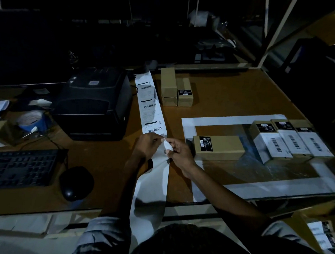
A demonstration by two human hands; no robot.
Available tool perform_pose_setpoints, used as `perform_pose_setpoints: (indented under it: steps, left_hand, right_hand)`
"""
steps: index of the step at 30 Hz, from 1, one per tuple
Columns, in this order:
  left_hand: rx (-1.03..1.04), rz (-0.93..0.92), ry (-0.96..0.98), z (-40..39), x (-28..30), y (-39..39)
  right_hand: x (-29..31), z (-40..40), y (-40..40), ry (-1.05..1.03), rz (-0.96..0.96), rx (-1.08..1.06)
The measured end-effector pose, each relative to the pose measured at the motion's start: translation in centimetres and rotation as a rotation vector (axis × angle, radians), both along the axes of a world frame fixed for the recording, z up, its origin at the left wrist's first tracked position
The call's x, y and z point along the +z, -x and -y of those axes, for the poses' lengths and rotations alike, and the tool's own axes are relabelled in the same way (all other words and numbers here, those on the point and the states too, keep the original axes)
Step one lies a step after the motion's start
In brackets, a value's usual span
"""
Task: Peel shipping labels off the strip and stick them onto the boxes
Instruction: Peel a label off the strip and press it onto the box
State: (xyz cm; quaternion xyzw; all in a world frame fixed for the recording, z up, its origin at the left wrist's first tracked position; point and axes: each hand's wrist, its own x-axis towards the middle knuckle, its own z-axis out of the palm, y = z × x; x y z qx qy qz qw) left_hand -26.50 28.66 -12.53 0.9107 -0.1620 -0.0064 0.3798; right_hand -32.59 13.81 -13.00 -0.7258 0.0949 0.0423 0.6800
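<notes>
A long white label strip (151, 107) runs from behind the printer down the table and off its front edge. My left hand (148, 144) pinches the strip just below the nearest printed label. My right hand (179, 151) pinches a lifted corner of a label (168, 145) curling up from the strip. A brown box (219, 147) with a black sticker lies just right of my right hand, inside a white taped frame (231, 117). Three boxes with white barcode labels (293, 139) sit side by side further right.
A black label printer (95, 103) stands left of the strip. A keyboard (22, 168) and mouse (75, 182) lie at the front left, and a blue tape roll (31, 120) sits behind them. More brown boxes (175, 89) are stacked at the back.
</notes>
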Motion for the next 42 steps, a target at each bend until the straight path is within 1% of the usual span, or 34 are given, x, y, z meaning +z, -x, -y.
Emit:
perform_pose_setpoints:
  steps: [6, 11, 15, 18, 19, 21, 23, 25, 27, 30, 33, 35, 39, 42]
  left_hand:
    - [0.014, 0.011, -0.023, -0.2, 0.2, -0.3]
    - [0.091, 0.011, -0.017, -0.5, 0.8, -0.9]
    - [0.182, 0.019, 0.021, -1.3, 2.1, -2.1]
    - [0.213, 0.001, 0.045, -2.4, 3.2, -2.9]
    - [0.228, 0.007, 0.038, -2.7, 3.5, -3.2]
    - [0.262, 0.007, 0.007, -2.9, 4.2, -3.5]
    - [0.292, -0.045, -0.003, -2.5, 4.9, -3.4]
    - [0.299, -0.077, -0.044, -2.3, 5.3, -3.3]
    - [0.273, -0.089, -0.051, -2.2, 5.6, -3.2]
    - [0.247, -0.053, -0.057, -1.9, 6.3, -2.5]
    - [0.267, -0.036, -0.015, -1.7, 7.1, -2.2]
    - [0.293, -0.037, -0.001, -1.7, 7.6, -2.2]
    - [0.34, -0.048, -0.083, -1.7, 8.5, -2.0]
    - [0.372, -0.073, -0.087, -1.6, 8.7, -2.0]
  right_hand:
    - [-0.3, -0.1, -0.2, 0.018, -0.009, -0.004]
    - [-0.1, -0.1, 0.0, 0.019, -0.001, -0.013]
    - [-0.1, -0.1, 0.0, 0.048, 0.053, -0.038]
    - [0.2, -0.1, 0.2, 0.073, 0.104, -0.013]
    - [0.4, -0.1, 0.2, 0.101, 0.13, 0.016]
    - [0.6, -0.1, 0.2, 0.227, 0.177, 0.083]
    - [0.8, -0.3, -0.1, 0.343, 0.218, 0.121]
    - [1.2, -0.9, -0.3, 0.419, 0.282, 0.113]
    - [1.9, -1.4, -0.6, 0.436, 0.336, 0.085]
    - [2.8, -1.3, -1.2, 0.362, 0.292, 0.126]
    - [2.9, -1.1, -1.4, 0.374, 0.196, 0.195]
    - [3.1, -1.0, -1.2, 0.336, 0.157, 0.214]
    - [3.8, -0.7, -1.0, 0.312, 0.145, 0.263]
    - [4.3, -0.2, -0.9, 0.29, 0.127, 0.31]
